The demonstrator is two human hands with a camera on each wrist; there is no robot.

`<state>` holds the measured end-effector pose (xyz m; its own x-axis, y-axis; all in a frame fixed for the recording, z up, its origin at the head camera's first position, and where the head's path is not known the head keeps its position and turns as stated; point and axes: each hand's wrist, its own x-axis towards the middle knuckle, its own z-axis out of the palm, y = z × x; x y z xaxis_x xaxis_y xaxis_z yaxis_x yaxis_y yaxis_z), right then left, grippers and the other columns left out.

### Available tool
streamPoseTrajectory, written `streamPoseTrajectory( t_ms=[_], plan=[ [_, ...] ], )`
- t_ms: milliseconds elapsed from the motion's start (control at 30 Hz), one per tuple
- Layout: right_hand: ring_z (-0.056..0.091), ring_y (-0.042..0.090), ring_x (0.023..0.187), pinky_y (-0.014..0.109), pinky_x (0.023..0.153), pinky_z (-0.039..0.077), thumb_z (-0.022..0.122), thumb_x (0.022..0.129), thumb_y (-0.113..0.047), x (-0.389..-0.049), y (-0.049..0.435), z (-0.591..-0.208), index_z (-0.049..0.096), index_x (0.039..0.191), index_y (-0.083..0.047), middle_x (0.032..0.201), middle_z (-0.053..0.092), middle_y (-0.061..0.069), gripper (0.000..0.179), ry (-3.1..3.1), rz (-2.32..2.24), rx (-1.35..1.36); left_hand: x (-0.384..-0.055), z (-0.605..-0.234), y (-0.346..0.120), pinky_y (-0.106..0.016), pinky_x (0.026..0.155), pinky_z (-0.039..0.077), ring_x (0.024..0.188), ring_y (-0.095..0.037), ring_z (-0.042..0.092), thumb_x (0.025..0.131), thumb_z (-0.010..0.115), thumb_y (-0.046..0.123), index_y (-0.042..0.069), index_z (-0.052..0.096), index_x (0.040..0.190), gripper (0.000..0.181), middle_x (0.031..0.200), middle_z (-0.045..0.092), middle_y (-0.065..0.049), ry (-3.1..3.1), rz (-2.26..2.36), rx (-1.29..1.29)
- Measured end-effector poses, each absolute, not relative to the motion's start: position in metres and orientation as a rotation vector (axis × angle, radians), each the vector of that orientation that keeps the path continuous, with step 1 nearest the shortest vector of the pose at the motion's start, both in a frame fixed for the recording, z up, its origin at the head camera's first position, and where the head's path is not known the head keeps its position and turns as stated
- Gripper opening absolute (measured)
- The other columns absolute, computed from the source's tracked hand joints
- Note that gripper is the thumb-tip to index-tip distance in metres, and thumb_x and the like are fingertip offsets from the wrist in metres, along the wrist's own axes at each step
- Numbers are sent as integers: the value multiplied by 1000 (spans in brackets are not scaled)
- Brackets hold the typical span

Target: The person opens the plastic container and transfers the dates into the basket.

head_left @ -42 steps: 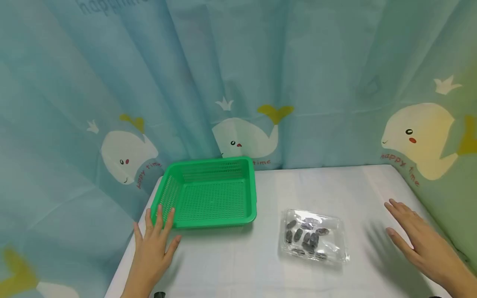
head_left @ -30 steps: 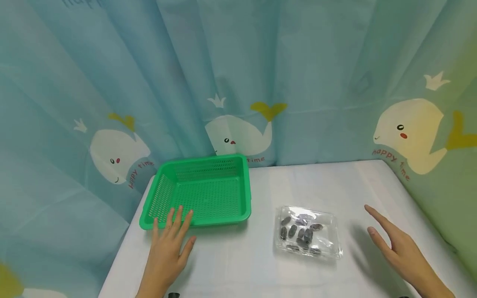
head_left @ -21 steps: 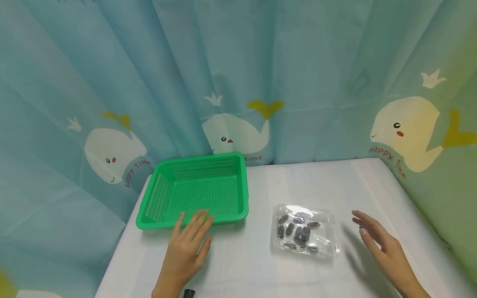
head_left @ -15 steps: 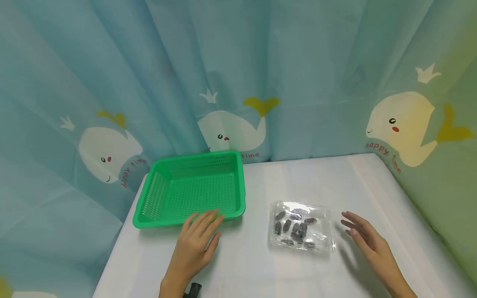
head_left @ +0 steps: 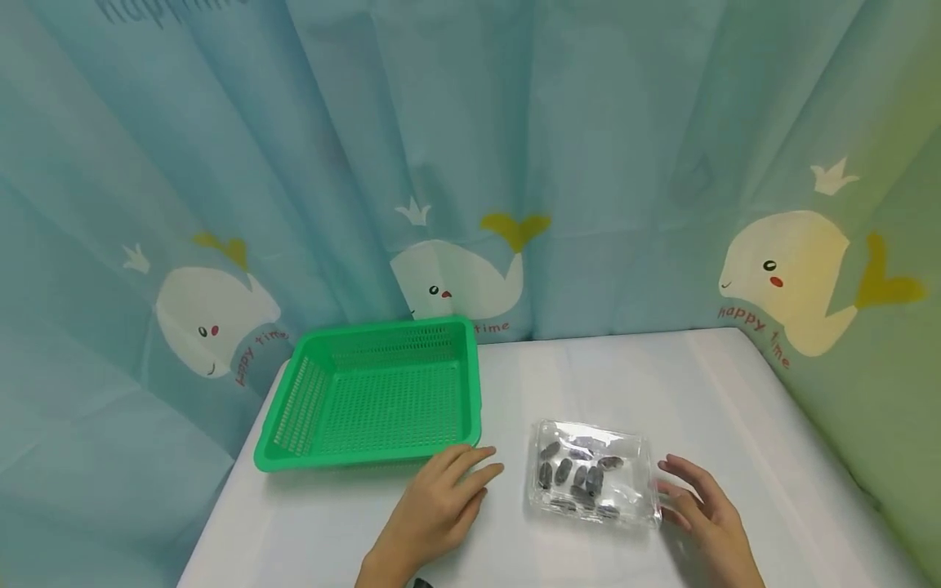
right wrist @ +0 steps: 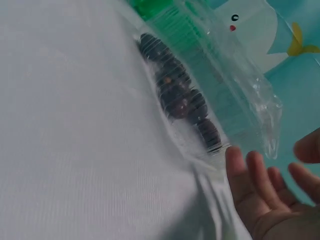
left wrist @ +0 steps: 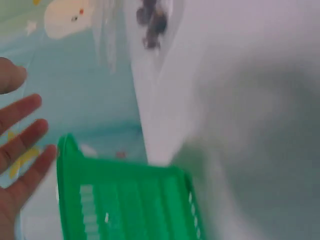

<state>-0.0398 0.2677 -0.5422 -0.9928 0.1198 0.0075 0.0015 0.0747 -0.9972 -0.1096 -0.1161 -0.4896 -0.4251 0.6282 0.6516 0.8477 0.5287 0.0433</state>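
Observation:
A clear plastic box (head_left: 632,482) lies on the table, right of the middle in the head view. Several dark, oval, wrinkled-looking fruits (right wrist: 175,95) show through its wall; their exact kind is unclear. My right hand (head_left: 709,518) is at the box's right end with fingers loosely bent. Its fingertips (right wrist: 234,152) are right by the box's edge, and whether they touch cannot be made out. My left hand (head_left: 434,506) hovers between the box and a green basket (head_left: 367,461), its fingers extended toward the box and holding nothing.
The basket, with perforated walls and floor, sits at the table's back left. A white cloth covers the table (head_left: 588,376). Behind and at both sides hangs a blue-green curtain (head_left: 610,163) with whale prints.
My left hand has moved right, from the basket's front left corner toward the box. My right hand has come in leftward to the box's right end. Box and basket stay put on the table.

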Motion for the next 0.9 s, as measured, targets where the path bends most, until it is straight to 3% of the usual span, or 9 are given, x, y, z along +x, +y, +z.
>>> streamPoseTrajectory(
  t_ms=[133,200,433,567,667,900],
  plan=[
    [68,-6,104,19,82,61,57,107,-9,-38,264,-546,39,149,8,120,65,-27,49,-2225,2137,-272,-107,-501,-103,-32,105,55,121,-17,64,87,77,7,17,69,130,45,135,67,-2,-2248,-526,-1219],
    [68,-7,103,19,81,60,57,107,-10,-39,263,-547,38,149,8,117,65,-28,50,-2244,2148,-304,-106,-506,-98,-31,104,55,120,-17,64,84,80,8,17,69,130,48,135,67,-1,-2262,-531,-1227],
    [68,-4,103,22,82,62,60,107,-18,-43,263,-542,45,150,2,114,68,-24,49,-2279,2206,-440,-106,-511,-74,-25,102,54,118,-14,64,88,82,22,20,70,128,41,134,68,0,-2224,-468,-1341],
    [69,0,101,27,80,63,61,106,-18,-42,265,-544,60,139,-10,110,72,-19,34,-2236,2265,-523,-104,-511,-55,-25,105,52,124,-15,63,91,81,30,23,69,130,42,136,67,1,-2206,-423,-1425],
    [70,4,98,32,80,65,62,105,-14,-39,264,-549,68,126,-21,107,73,-14,23,-2166,2333,-589,-102,-511,-39,-28,110,49,132,-17,59,95,77,35,26,68,135,42,141,65,3,-2230,-382,-1507],
    [69,4,101,31,85,64,59,107,-18,-33,263,-561,68,117,-36,110,70,-17,22,-2111,2411,-611,-101,-513,-9,-34,115,44,143,-16,51,101,64,52,35,60,144,47,152,57,7,-2286,-164,-1613]
  ],
)
